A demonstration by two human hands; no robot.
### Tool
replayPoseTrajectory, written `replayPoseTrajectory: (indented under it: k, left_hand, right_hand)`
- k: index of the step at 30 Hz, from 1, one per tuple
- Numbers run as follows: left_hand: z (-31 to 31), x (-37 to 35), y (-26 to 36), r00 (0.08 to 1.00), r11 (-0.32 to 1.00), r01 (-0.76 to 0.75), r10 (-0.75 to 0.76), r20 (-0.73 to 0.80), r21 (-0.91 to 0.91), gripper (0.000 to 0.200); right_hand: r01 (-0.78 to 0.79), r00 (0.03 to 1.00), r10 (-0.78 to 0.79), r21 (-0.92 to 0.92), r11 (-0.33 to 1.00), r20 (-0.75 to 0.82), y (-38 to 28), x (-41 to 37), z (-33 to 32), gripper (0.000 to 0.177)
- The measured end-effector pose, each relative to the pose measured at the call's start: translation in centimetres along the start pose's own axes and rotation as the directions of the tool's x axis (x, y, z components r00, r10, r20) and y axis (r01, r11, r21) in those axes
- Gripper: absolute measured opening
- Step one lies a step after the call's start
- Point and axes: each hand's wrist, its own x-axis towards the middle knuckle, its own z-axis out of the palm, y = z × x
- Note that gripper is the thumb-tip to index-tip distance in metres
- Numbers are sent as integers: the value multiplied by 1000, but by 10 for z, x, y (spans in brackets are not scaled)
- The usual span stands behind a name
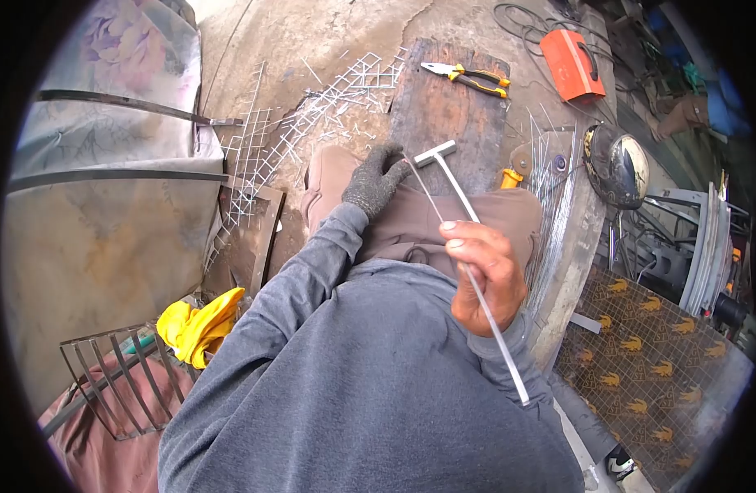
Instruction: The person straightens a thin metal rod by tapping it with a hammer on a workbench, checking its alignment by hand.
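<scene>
A thin metal rod slants across my lap. My right hand, bare, pinches it near its middle, and its lower end sticks out past my wrist. My left hand wears a dark grey glove, its fingers curled at the rod's upper end; the contact there is partly hidden. Just beyond the rod lies a T-shaped metal hammer, its handle running behind my right fingers. Combination pliers with yellow and black handles rest on a worn wooden board in front of me.
Welded wire mesh and cut wire bits litter the floor ahead-left. Thin rods lie at the right, near a welding helmet. Farther off stands an orange box with cables. A yellow cloth and metal rack are left.
</scene>
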Motion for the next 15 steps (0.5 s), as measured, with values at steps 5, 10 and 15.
replayPoseTrajectory:
  k: [5, 10, 15]
  left_hand:
    - [4, 3, -3, 999, 998, 2, 1, -43, 71, 47]
    - [2, 6, -10, 981, 964, -177, 189, -42, 199, 36]
    - [-3, 0, 8, 983, 952, -174, 182, -9, 253, 31]
  right_hand:
    - [53, 997, -54, 16, 998, 54, -1, 3, 7, 13]
    - [71, 993, -74, 30, 997, 97, -3, 6, 8, 16]
    - [116, 983, -117, 14, 993, 138, -25, 17, 4, 30]
